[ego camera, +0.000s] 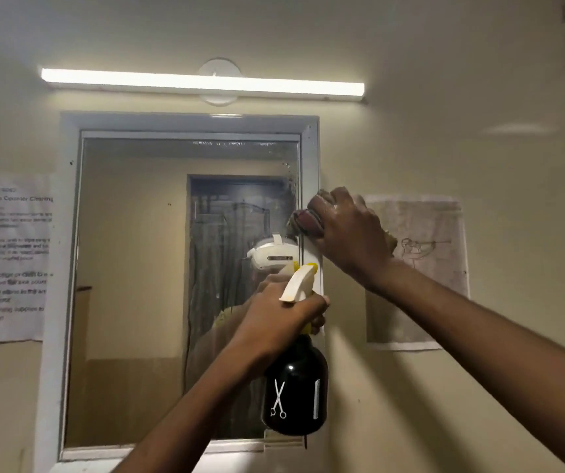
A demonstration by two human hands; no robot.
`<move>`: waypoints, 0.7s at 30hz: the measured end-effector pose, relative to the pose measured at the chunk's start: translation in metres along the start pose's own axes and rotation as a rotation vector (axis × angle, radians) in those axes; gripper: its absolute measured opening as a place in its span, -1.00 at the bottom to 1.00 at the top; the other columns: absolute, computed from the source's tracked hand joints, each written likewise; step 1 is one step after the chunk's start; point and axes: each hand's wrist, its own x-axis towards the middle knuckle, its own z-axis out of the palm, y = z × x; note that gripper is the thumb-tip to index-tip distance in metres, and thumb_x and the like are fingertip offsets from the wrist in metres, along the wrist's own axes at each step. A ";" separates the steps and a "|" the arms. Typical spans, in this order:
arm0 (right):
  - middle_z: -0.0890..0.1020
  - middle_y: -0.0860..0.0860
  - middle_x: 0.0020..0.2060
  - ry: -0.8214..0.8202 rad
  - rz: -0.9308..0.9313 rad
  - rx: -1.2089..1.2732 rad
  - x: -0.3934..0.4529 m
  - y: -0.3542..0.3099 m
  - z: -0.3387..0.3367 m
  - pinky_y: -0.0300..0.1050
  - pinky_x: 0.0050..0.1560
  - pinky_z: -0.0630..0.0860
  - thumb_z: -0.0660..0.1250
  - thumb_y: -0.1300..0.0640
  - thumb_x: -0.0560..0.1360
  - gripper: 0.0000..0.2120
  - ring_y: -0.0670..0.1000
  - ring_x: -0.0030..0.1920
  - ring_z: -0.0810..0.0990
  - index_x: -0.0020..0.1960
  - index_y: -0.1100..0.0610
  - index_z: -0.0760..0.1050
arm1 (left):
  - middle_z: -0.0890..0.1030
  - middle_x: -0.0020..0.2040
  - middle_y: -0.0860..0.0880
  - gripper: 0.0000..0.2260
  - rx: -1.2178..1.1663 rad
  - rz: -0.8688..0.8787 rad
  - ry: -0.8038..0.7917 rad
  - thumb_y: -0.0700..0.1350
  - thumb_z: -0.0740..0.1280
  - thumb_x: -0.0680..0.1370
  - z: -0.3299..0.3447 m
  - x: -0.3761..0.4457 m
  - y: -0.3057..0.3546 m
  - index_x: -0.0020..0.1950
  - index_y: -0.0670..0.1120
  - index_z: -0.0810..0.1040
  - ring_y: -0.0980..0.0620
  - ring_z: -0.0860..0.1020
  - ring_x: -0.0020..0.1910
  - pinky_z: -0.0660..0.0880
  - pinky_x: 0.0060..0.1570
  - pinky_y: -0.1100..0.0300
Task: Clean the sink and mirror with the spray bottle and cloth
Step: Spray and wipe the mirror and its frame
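Left hand (276, 314) grips bottle (295, 387) at 6 o'clock; right hand (349, 227) presses cloth (303, 220) on mirror (130, 285) edge, 3 o'clock. Mirror-wiping step; next, sweep leftward.

A glass mirror (130, 268) with a glossy, streaked surface sits in a smooth, pale painted frame (310, 158). The spray bottle (294, 387) has a glossy black body, plastic or glass, and a matt cream plastic trigger head. A soft, crumpled brown cloth (305, 220) looks matt. Thin, matt paper sheets (7, 257) hang left and right on a smooth painted wall (445, 97).
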 end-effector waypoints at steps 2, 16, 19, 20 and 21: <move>0.54 0.22 -0.05 -0.029 -0.020 -0.034 -0.012 -0.003 0.002 0.04 -0.27 0.51 0.38 0.02 0.47 -0.77 0.26 -0.17 0.54 0.05 0.12 0.50 | 0.66 -0.27 -0.19 -0.81 0.058 0.027 -0.028 -0.01 0.36 0.42 0.003 -0.003 -0.004 -0.25 -0.13 0.59 -0.19 0.64 -0.21 0.53 -0.13 0.00; 0.52 0.19 0.04 0.029 -0.009 -0.021 0.005 -0.001 0.005 0.11 -0.20 0.56 0.32 0.00 0.52 -0.77 0.24 -0.11 0.54 0.09 0.11 0.46 | 0.68 -0.19 -0.15 -0.81 0.071 -0.010 -0.034 -0.01 0.36 0.50 0.001 -0.026 -0.024 -0.23 -0.10 0.60 -0.05 0.64 -0.20 0.55 -0.12 0.09; 0.53 0.21 -0.02 -0.061 -0.077 -0.068 -0.037 -0.007 0.006 0.13 -0.25 0.55 0.36 -0.01 0.48 -0.73 0.24 -0.15 0.53 0.07 0.14 0.47 | 0.68 -0.18 -0.16 -0.79 0.088 -0.029 -0.048 0.03 0.35 0.45 0.004 -0.031 -0.026 -0.25 -0.10 0.60 -0.12 0.65 -0.14 0.55 -0.04 -0.02; 0.53 0.22 -0.03 -0.083 -0.090 -0.076 -0.041 -0.008 0.005 0.13 -0.25 0.55 0.38 -0.01 0.47 -0.72 0.25 -0.16 0.53 0.07 0.15 0.48 | 0.69 -0.17 -0.17 -0.77 0.081 -0.039 -0.046 0.05 0.35 0.43 0.004 -0.032 -0.026 -0.22 -0.12 0.61 -0.15 0.65 -0.10 0.56 -0.01 -0.06; 0.54 0.23 -0.04 -0.094 -0.103 -0.084 -0.039 -0.008 0.003 0.14 -0.26 0.55 0.38 -0.01 0.46 -0.71 0.26 -0.17 0.53 0.07 0.15 0.49 | 0.69 -0.16 -0.17 -0.75 0.076 -0.041 -0.042 0.05 0.35 0.42 0.004 -0.032 -0.026 -0.20 -0.14 0.61 -0.17 0.64 -0.08 0.56 0.01 -0.06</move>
